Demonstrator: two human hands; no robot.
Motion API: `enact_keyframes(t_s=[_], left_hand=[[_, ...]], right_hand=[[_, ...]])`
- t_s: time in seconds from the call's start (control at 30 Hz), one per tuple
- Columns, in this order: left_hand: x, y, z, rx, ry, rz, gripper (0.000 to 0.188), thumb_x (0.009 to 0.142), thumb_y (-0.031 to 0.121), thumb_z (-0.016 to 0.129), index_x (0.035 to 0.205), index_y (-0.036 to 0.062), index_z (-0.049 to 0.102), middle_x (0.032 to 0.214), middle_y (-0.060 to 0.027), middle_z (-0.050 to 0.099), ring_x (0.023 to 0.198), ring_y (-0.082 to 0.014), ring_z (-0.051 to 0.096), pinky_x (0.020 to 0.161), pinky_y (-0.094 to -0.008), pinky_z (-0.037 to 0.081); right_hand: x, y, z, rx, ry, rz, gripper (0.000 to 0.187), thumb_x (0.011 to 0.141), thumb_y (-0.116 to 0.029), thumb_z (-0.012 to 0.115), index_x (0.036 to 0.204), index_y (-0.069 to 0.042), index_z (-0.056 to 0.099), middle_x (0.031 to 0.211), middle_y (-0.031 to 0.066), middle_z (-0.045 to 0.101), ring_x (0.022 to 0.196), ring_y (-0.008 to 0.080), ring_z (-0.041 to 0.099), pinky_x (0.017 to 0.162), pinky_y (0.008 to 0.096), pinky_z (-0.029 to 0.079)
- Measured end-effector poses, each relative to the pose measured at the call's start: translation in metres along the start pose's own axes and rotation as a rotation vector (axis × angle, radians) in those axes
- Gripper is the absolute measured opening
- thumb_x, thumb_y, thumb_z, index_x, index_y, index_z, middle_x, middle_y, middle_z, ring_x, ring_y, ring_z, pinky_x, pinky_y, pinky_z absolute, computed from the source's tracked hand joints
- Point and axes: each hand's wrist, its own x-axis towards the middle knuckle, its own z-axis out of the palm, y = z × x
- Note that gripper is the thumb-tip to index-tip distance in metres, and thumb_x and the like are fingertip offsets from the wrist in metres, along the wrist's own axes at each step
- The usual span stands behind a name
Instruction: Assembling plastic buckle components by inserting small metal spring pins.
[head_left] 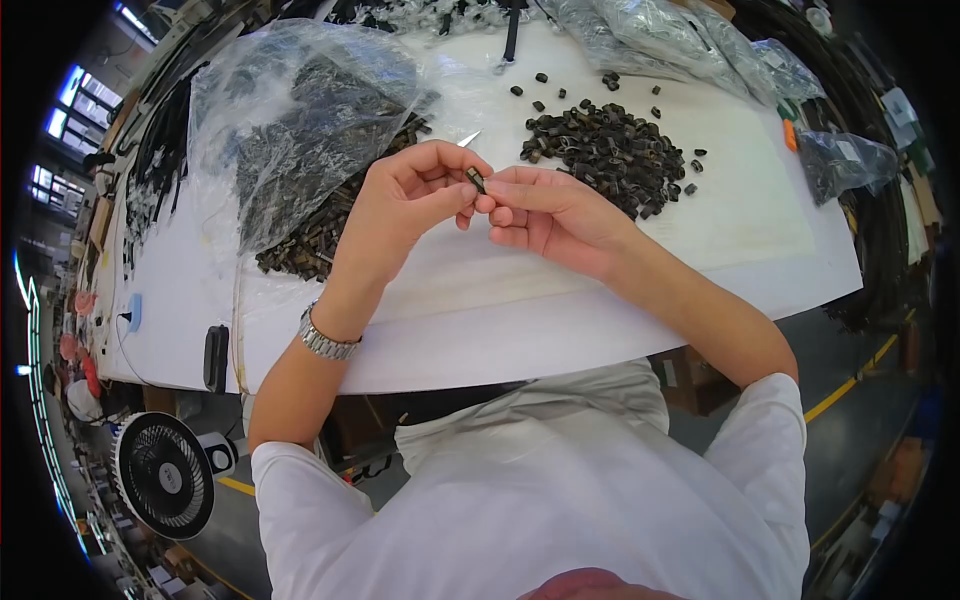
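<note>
a: the small dark part (476, 180) — what does it look like?
b: short, blocky, dark brown to black, slightly glossy. same kind as the pieces in the loose pile (610, 155) behind the hands. too small to make out any finer detail.
a: where is it?
b: above the white table (560, 310), roughly mid-frame, pinched between both hands where their fingertips meet.
a: fingers?
b: left hand (405, 205) has thumb and forefinger closed on the part, other fingers curled in. right hand (545, 215) touches it from the other side with thumb and forefinger tips, remaining fingers folded under. a thin pale blade tip (469, 138) shows just above the left fingers; can't tell which hand holds it.
a: around it?
b: metal wristwatch (326, 340) on the left wrist. clear plastic bag (300, 120) on the left side of the table, spilling more dark pieces. more bagged stock along the far edge. a few strays lie scattered near the pile. small black fan (163, 473) on the floor, lower left. person wears a white short-sleeved shirt (540, 500).
</note>
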Motion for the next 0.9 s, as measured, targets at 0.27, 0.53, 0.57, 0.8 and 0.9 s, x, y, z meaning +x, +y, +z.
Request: enact_keyframes(t_s=[0.27, 0.53, 0.57, 0.8, 0.9], left_hand=[[-0.005, 0.002, 0.007, 0.052, 0.09, -0.047, 0.021, 0.096, 0.0, 0.07, 0.116, -0.006, 0.074, 0.097, -0.0071, 0.075, 0.084, -0.0113, 0.068, 0.077, -0.0271, 0.056], [-0.008, 0.007, 0.016, 0.257, 0.241, 0.009, 0.026, 0.097, -0.001, 0.07, 0.121, -0.0065, 0.075, 0.097, -0.0079, 0.076, 0.084, -0.0118, 0.069, 0.081, -0.0266, 0.057], [-0.006, 0.005, 0.011, 0.214, 0.168, 0.005, 0.027, 0.097, 0.0, 0.07, 0.123, -0.0065, 0.074, 0.099, -0.0075, 0.075, 0.087, -0.0123, 0.07, 0.083, -0.0273, 0.057], [-0.006, 0.001, 0.0, 0.12, 0.079, 0.011, 0.03, 0.097, -0.001, 0.069, 0.126, -0.0057, 0.073, 0.109, -0.0098, 0.077, 0.093, -0.0144, 0.072, 0.088, -0.0281, 0.058], [-0.006, 0.006, 0.0, 0.094, 0.081, -0.007, 0.027, 0.096, -0.004, 0.068, 0.122, -0.006, 0.076, 0.101, -0.0099, 0.077, 0.088, -0.0126, 0.071, 0.084, -0.0261, 0.059]], right_hand=[[0.005, 0.008, 0.006, -0.004, 0.015, -0.012, 0.013, 0.106, -0.015, 0.068, 0.11, -0.003, 0.067, 0.097, 0.0028, 0.073, 0.085, 0.0094, 0.069, 0.086, 0.0314, 0.062], [0.002, -0.005, 0.021, -0.404, 0.215, -0.057, 0.018, 0.105, -0.023, 0.071, 0.107, -0.005, 0.067, 0.098, 0.0049, 0.074, 0.08, 0.0094, 0.069, 0.077, 0.0295, 0.062], [0.0, -0.009, 0.022, -0.492, 0.202, -0.096, 0.019, 0.106, -0.023, 0.07, 0.107, -0.005, 0.067, 0.096, 0.0042, 0.073, 0.079, 0.0093, 0.069, 0.076, 0.0286, 0.061], [0.008, -0.005, 0.012, -0.417, 0.112, -0.117, 0.02, 0.105, -0.022, 0.072, 0.106, -0.002, 0.069, 0.096, 0.0056, 0.074, 0.079, 0.0108, 0.07, 0.078, 0.0297, 0.062], [0.008, -0.003, 0.013, -0.347, 0.082, -0.118, 0.02, 0.105, -0.021, 0.071, 0.107, -0.002, 0.069, 0.096, 0.0046, 0.074, 0.081, 0.01, 0.069, 0.079, 0.0288, 0.062]])
